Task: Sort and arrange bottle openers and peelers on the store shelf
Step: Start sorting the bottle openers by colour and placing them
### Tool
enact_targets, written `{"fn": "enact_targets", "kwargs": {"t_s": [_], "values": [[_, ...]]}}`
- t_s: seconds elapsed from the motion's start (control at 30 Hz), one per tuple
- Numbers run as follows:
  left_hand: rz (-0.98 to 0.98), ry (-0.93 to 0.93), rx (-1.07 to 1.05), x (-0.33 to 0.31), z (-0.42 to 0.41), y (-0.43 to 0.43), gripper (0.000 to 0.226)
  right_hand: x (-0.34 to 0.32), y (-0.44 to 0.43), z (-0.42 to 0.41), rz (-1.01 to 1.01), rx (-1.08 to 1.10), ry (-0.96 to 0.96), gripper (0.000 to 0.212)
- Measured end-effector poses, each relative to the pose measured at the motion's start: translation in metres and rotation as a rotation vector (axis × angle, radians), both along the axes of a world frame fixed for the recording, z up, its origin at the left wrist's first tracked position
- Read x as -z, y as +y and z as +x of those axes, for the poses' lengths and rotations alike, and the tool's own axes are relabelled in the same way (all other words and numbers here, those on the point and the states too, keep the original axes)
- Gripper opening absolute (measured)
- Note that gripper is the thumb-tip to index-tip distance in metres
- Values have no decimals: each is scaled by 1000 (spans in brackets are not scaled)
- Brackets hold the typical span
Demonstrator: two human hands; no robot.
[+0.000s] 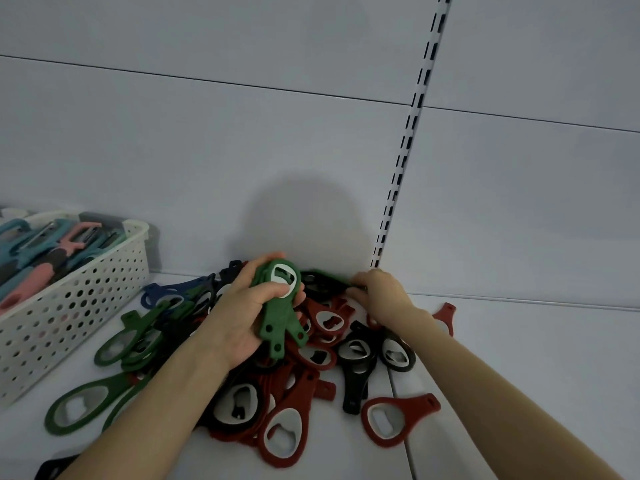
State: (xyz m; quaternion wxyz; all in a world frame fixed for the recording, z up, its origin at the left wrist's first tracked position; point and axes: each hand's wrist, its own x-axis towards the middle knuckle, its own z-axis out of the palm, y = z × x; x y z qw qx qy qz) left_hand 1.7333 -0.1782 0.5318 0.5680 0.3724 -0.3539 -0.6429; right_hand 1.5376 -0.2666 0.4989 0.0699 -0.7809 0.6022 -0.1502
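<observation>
A heap of flat bottle openers in red, black, green and navy lies on the white shelf. My left hand grips a small stack of green openers, lifted above the heap with the ring ends up. My right hand reaches to the back of the heap by the wall, its fingers curled on a dark green opener; the fingertips are partly hidden. Peelers in blue, pink and grey fill a basket at the left.
The white perforated basket stands at the left on the shelf. A slotted upright runs up the back wall. One red opener lies apart to the right, and a black item sits at the bottom left edge.
</observation>
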Motion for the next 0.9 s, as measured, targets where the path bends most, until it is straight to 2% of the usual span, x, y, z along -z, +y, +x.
{"fn": "enact_targets", "kwargs": {"t_s": [0.17,0.27,0.33,0.43,0.5,0.57,0.63,0.77,0.9], "values": [[13,25,-50,1,7,-3,44,-9,9,-11,-7,-29,-222,27],[19,29,-56,-2,8,-3,35,-19,16,-19,-50,-44,-327,27],[22,36,-65,-4,7,-3,25,-32,23,-20,-83,-39,-503,21],[20,7,-57,-5,5,-1,18,-55,40,-18,79,-162,-802,14],[19,-41,-16,-6,3,0,30,-68,52,-13,263,-317,-761,13],[20,-95,56,-7,-1,4,40,-74,60,-2,337,-445,-597,14],[16,-117,137,-8,-7,10,41,-76,63,12,263,-495,-508,15],[27,-49,227,-7,-7,20,48,-69,66,38,53,-510,-501,10],[17,-51,111,-6,4,31,37,-54,61,61,1,-449,-582,22]]}}
